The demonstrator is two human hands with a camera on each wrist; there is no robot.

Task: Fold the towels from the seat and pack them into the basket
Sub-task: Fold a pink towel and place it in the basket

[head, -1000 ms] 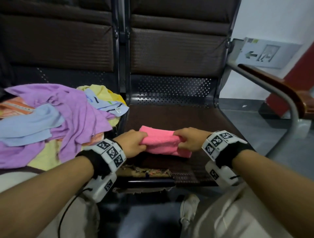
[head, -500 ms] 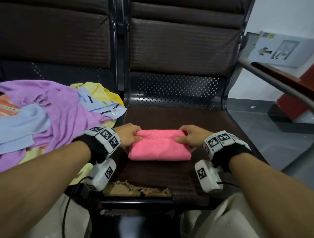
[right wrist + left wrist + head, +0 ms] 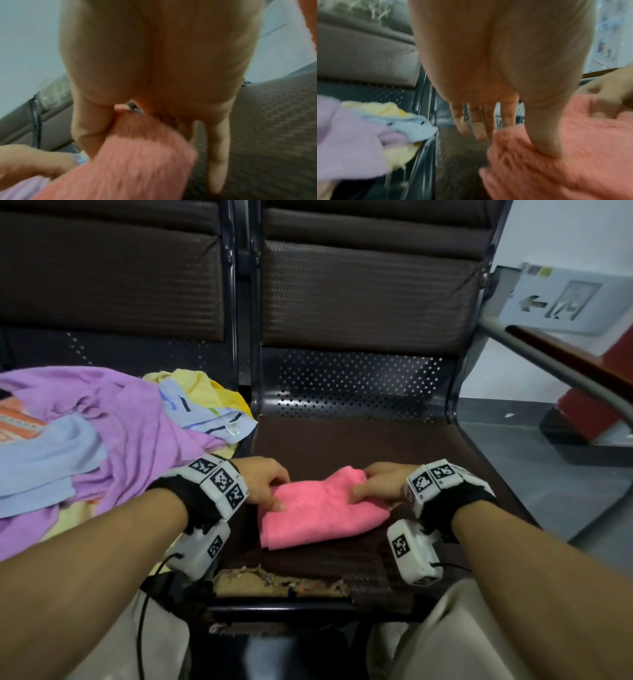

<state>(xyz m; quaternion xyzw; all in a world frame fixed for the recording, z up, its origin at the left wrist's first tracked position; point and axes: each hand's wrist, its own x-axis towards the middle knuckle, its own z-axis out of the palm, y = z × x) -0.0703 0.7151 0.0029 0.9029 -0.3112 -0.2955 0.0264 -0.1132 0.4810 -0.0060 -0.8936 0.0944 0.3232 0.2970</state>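
A folded pink towel lies on the brown seat in front of me. My left hand rests at its left edge; in the left wrist view the thumb presses on the pink towel while the fingers stretch straight past it. My right hand pinches the towel's far right corner and holds it slightly raised. The right wrist view shows the pink towel between the thumb and fingers. No basket is in view.
A loose pile of towels covers the left seat: a purple one, a light blue one and a yellow one. A metal armrest runs along the right. The seat's front edge is torn.
The towel was bunched between both hands, then laid flat. Now the right hand has lifted the far right corner, and the left fingers have straightened.
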